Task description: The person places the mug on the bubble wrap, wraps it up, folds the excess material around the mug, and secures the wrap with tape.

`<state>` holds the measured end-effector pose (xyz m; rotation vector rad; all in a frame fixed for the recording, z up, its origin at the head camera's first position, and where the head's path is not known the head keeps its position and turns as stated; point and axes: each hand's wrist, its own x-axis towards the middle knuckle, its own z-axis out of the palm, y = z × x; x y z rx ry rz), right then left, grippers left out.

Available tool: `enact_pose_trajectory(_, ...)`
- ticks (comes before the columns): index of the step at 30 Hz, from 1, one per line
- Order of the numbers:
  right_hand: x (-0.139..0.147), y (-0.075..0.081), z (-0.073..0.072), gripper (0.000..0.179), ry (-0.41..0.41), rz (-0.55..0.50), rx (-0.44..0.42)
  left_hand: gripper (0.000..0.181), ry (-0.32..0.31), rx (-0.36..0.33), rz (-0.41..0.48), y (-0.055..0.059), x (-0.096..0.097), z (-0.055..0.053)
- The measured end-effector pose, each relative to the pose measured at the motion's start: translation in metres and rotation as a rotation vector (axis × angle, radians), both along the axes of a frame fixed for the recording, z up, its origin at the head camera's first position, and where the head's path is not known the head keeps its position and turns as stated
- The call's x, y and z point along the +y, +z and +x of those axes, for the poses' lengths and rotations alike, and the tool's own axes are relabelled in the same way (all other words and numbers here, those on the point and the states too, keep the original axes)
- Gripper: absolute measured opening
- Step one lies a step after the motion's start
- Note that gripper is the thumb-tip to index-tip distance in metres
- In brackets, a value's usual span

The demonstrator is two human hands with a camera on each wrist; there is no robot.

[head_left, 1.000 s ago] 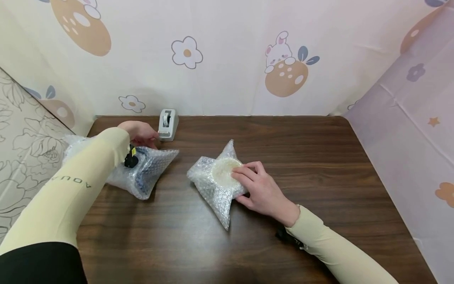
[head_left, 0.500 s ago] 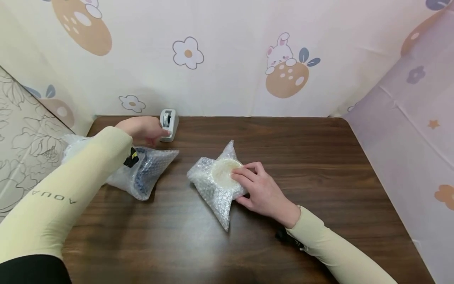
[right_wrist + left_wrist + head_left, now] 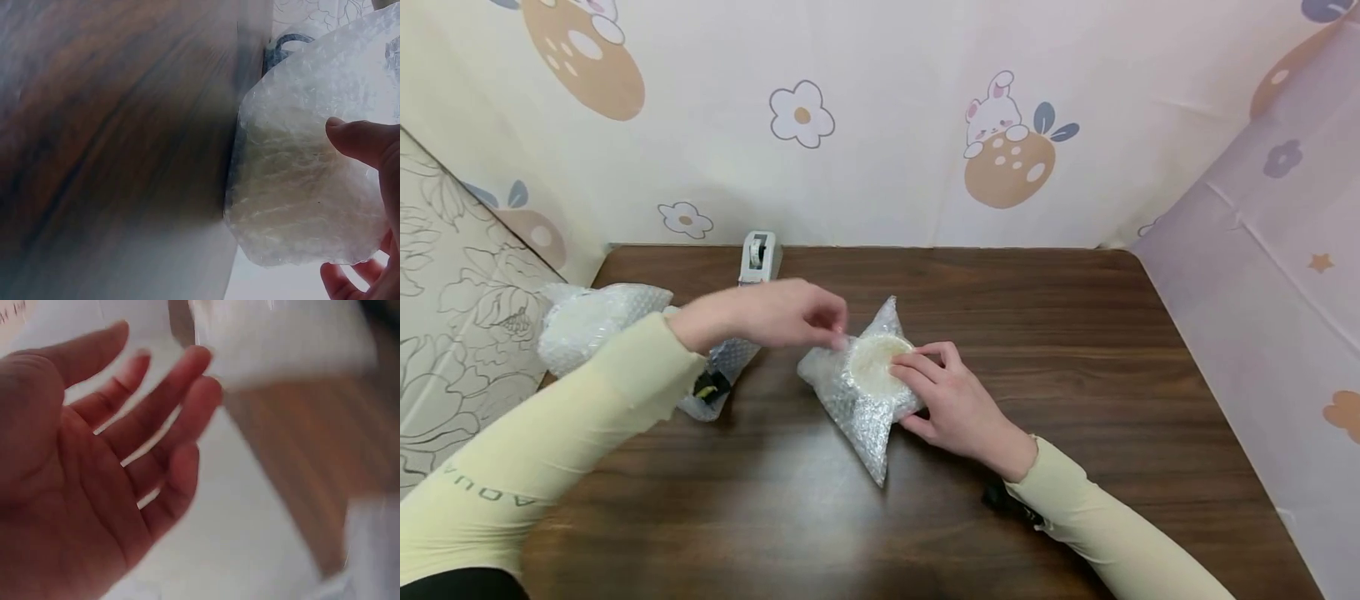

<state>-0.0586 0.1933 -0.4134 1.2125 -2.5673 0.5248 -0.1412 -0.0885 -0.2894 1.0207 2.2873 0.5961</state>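
Observation:
On the table stands a bubble-wrapped bundle (image 3: 874, 367) with a pale round top and pointed wrap corners sticking out. My right hand (image 3: 955, 404) grips its right side, fingers over the top edge and thumb lower down. The right wrist view shows the thumb (image 3: 359, 137) against the crinkled wrap, with something yellowish showing through. My left hand (image 3: 775, 313) reaches across in the air, its fingertips right at the bundle's upper left. In the blurred left wrist view, its fingers are relaxed and spread, thumb apart from them, and nothing shows between them.
More bubble-wrapped goods (image 3: 598, 321) lie at the table's left side, partly behind the left forearm; a dark blue part shows through the wrap. A white tape dispenser (image 3: 761, 257) stands at the back edge. Patterned curtains enclose the brown wooden table (image 3: 1075, 333).
My left hand has left the tape dispenser and moved right and slightly down to the wrapped bundle. My right hand keeps its hold there, and the bundle has stayed in place.

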Motion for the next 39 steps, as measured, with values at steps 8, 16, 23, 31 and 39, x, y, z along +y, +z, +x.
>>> enact_pose_trajectory(8,-0.001,0.0,0.001,0.062,-0.015,-0.031,-0.061,0.009,-0.068,-0.085,0.225,-0.039,0.033,0.024)
enact_pose_trajectory(16,0.004,0.005,0.001,0.066,-0.004,-0.036,-0.154,0.037,0.005,0.047,0.234,-0.059,0.035,0.038)
enact_pose_trajectory(23,0.019,0.032,-0.013,0.065,-0.006,-0.245,-0.48,0.017,0.032,0.097,0.311,-0.075,0.032,0.047)
enact_pose_trajectory(31,-0.01,0.039,-0.025,0.036,-0.066,-0.483,-0.486,0.008,0.029,0.144,0.372,-0.082,0.032,0.047)
enact_pose_trajectory(39,-0.017,0.044,-0.027,0.007,-0.115,-0.603,-0.523,0.008,0.054,0.148,0.413,-0.084,0.03,0.046)
